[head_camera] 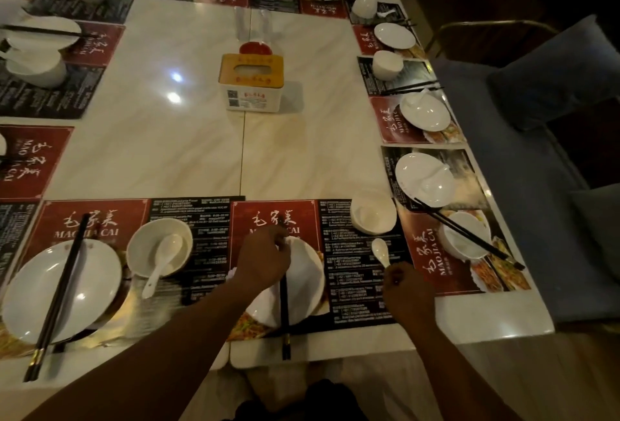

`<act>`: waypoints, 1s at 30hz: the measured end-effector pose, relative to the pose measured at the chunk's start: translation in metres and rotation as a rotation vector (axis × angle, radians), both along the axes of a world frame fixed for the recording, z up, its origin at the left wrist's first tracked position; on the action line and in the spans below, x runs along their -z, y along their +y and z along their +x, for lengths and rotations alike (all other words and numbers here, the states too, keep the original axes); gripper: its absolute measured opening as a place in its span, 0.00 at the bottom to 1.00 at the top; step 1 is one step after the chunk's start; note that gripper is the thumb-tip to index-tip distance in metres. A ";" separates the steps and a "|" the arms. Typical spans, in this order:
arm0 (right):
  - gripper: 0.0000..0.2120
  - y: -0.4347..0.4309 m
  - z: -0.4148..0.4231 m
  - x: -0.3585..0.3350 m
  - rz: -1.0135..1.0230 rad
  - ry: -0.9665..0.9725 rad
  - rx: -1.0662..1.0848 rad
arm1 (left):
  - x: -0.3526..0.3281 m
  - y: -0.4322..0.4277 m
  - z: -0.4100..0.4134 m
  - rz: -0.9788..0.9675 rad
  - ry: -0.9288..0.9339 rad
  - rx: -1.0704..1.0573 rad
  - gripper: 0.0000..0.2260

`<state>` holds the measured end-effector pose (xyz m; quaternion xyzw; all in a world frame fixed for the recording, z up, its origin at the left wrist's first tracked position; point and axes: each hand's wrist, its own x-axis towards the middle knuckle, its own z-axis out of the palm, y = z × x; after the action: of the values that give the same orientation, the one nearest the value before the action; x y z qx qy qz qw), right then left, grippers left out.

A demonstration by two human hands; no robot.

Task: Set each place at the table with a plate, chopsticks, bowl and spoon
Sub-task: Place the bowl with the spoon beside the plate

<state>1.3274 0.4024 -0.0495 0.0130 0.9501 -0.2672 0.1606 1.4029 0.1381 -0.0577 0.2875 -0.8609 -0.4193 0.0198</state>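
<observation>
Near edge, centre place:
- One plate (308, 273), white, round, shallow and glossy, on a red and black printed paper placemat (355, 286).
- One pair of chopsticks (284, 303), dark, slim and straight, lying near-to-far across that plate. Our left hand (265, 256) rests over the plate, fingertips curled and pinching the far part of the pair.
- One spoon (380, 251), white ceramic with an oval scoop, lying on the black half of the mat right of the plate. Our right hand (407, 293) has its fingers bunched around the handle.
- One bowl (373, 214), white, round and deep, just beyond the spoon.

Near edge, left place: one plate (62, 289) with one pair of chopsticks (57, 296) laid across it, and one bowl (159, 248) with one spoon (164, 256) leaning in it.

Whole table (188, 118), pale glossy stone-look top in two slabs with a seam: we count nine plates and nine bowls in full view.

Centre: one tissue box (251, 81), white, rectangular, with a tan lid and an oblong slot.

Right side: blue upholstered chairs (536, 85).
</observation>
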 end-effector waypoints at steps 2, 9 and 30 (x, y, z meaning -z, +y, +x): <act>0.05 0.010 -0.024 -0.003 -0.051 0.013 0.047 | -0.004 0.013 -0.012 0.016 0.010 -0.005 0.10; 0.08 0.006 -0.119 -0.003 -0.178 0.018 -0.025 | -0.018 0.060 -0.079 0.289 0.011 -0.064 0.09; 0.14 -0.015 -0.118 0.004 -0.183 -0.127 -0.504 | -0.024 0.097 -0.053 0.624 -0.044 -0.355 0.11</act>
<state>1.2093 0.3878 -0.0530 -0.2219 0.8831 -0.3024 0.2818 1.3498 0.2347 -0.0333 0.4339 -0.6284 -0.6455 -0.0150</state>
